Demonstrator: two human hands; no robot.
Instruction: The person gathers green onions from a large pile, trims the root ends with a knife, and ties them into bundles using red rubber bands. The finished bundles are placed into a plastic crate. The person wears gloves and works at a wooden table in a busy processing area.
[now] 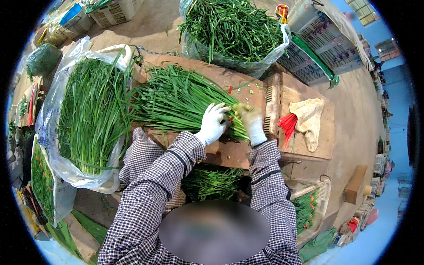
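Observation:
Green garlic chives (185,99) lie spread across a brown board (241,155), leaves to the left and pale stem ends to the right. My left hand (214,122), in a white glove, rests on the stems near their lower part, its fingers curled beside a bit of red tie. Close by on the right, my right hand (250,121), in a glove with yellowed fingers, is at the stem ends; it is blurred, and its fingertips' hold cannot be made out. A second red tie (230,89) lies on the board above the stems, near small cut bits.
Chives fill a plastic-lined crate (116,179) at left and a clear bag (261,68) at the top. Red ties (289,124) and a beige cloth (309,122) lie on the right-hand board. A crate (323,208) at lower right holds chives with red ties. Perforated crates (331,49) stand upper right.

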